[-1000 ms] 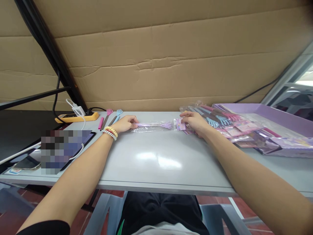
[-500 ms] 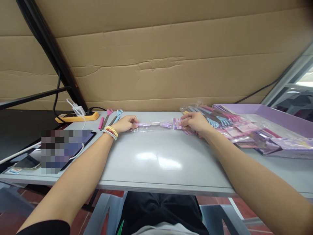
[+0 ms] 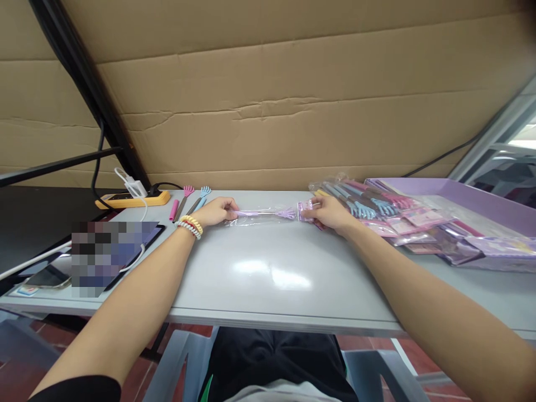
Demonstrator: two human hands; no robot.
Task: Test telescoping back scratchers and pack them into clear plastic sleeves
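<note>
A purple back scratcher [image 3: 285, 213] lies lengthwise in a clear plastic bag [image 3: 255, 221] in the middle of the table. My left hand [image 3: 218, 212] pinches the bag's left end, over the scratcher's handle. At the other end, the fingers of my right hand [image 3: 330, 213] are closed on the printed purple card [image 3: 305, 210] beside the scratcher's claw. Part of that card is covered by my fingers. Just beyond my left wrist lie a pink back scratcher [image 3: 188, 191] and a blue one [image 3: 205, 192].
Packaged back scratchers [image 3: 383, 207] are piled at the right, against a purple open box [image 3: 486, 202]. On the left are a yellow power strip [image 3: 161, 199], a tablet [image 3: 154, 234], a phone [image 3: 50, 276] and white cables. A cardboard sheet [image 3: 268, 145] stands behind the grey table [image 3: 268, 301].
My right hand has moved slightly left along the card, and the card now looks bent or crumpled at my fingers. My left hand stays in place.
</note>
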